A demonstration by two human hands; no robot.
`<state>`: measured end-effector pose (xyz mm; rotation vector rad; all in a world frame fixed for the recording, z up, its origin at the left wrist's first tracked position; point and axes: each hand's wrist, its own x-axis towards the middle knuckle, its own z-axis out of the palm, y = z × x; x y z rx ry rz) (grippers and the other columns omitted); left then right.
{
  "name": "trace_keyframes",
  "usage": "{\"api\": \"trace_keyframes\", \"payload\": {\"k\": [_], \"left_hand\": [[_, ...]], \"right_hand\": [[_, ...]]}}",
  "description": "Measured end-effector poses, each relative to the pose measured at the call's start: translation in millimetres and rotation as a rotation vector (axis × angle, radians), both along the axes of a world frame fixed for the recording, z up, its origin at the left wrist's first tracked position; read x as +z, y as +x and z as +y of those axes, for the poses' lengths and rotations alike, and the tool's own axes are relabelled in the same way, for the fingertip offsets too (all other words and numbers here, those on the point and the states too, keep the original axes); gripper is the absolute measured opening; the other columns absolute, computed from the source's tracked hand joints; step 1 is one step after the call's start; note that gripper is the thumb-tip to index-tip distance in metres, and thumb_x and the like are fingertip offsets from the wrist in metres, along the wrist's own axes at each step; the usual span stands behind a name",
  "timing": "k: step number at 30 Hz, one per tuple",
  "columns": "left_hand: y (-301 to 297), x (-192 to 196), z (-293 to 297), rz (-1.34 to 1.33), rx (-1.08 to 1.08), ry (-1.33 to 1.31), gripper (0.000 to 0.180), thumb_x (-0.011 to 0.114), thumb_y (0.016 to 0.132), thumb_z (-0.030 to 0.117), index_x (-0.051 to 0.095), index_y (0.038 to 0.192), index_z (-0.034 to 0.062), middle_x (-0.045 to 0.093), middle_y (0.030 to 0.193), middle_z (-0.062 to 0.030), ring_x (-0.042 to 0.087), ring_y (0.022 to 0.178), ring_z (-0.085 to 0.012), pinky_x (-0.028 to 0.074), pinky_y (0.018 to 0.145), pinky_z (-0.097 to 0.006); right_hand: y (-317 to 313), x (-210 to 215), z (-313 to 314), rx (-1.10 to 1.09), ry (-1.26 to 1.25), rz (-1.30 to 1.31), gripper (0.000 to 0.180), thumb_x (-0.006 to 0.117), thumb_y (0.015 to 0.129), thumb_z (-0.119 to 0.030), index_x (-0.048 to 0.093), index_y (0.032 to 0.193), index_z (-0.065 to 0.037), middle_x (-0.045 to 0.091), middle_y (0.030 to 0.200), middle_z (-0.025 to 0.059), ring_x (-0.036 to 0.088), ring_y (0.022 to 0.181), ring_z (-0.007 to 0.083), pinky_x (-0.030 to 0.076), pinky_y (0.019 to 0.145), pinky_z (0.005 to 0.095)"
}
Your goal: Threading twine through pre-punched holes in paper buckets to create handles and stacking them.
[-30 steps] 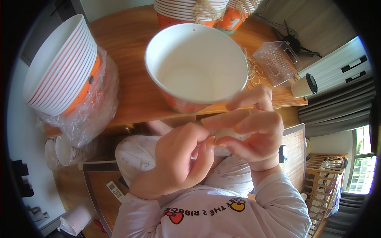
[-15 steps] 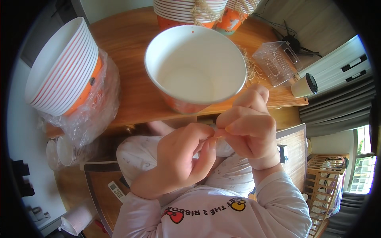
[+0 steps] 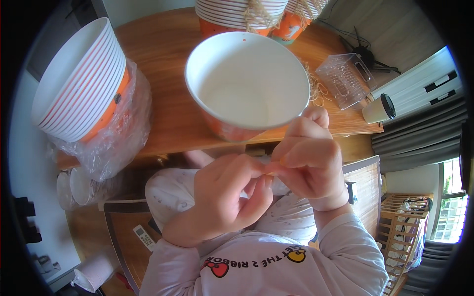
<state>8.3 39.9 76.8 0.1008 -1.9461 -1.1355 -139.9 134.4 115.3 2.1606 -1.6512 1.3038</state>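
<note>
My left hand (image 3: 228, 195) and my right hand (image 3: 312, 165) meet in front of my lap, thumbs and fingers pinched together. Whatever lies between their fingertips is too small and covered to make out. Just beyond them a large paper bucket (image 3: 232, 79), white inside and orange outside, stands upright near the table's front edge. It has nothing visible inside. The knuckles of my right hand come close to its rim; whether they touch I cannot tell.
On the wooden table (image 3: 163, 93) stand a tilted stack of paper buckets (image 3: 81, 84) in clear plastic, more stacks (image 3: 237, 12) with straw-coloured strands, a clear plastic box (image 3: 345, 81) and a lidded cup (image 3: 378, 108). A remote control (image 3: 144, 238) lies lower left.
My fingertips have drawn slightly closer together, still pinched. The bucket and stacks appear shifted a little to the right in the view.
</note>
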Motion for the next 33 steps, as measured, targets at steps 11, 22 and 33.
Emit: {"api": "trace_keyframes", "payload": {"k": [11, 22, 33], "left_hand": [[-18.4, -22.8, -6.7, 0.032, 0.219, -0.008, 0.016, 0.069, 0.074, -0.003, 0.055, 0.076, 0.0053, 0.055, 0.062, -0.0047, 0.055, 0.050, -0.0190, 0.041, 0.047, -0.030], [-27.8, -29.0, -7.0, 0.011, 0.228, 0.040, 0.017, 0.070, 0.076, -0.001, 0.064, 0.090, 0.0055, 0.060, 0.065, -0.0051, 0.060, 0.052, -0.0196, 0.044, 0.048, -0.031], [-29.8, -26.7, -6.5, 0.034, 0.232, 0.095, 0.013, 0.071, 0.082, 0.002, 0.063, 0.091, 0.0045, 0.066, 0.068, -0.0066, 0.067, 0.057, -0.0187, 0.050, 0.052, -0.028]], "right_hand": [[-9.6, -3.9, 11.8, -0.112, -0.147, -0.260, 0.039, 0.072, 0.087, -0.039, 0.061, 0.106, -0.006, 0.052, 0.073, -0.0010, 0.045, 0.069, 0.0147, 0.035, 0.073, 0.0315], [-13.5, 6.4, -5.1, -0.135, -0.136, 0.075, 0.039, 0.068, 0.069, 0.002, 0.061, 0.106, -0.009, 0.068, 0.103, 0.0079, 0.062, 0.090, 0.0240, 0.041, 0.081, 0.0343], [-9.1, 9.9, -10.6, -0.167, -0.030, 0.158, 0.039, 0.063, 0.071, 0.005, 0.062, 0.107, -0.010, 0.068, 0.091, 0.0003, 0.065, 0.078, 0.0201, 0.041, 0.084, 0.0347]]}}
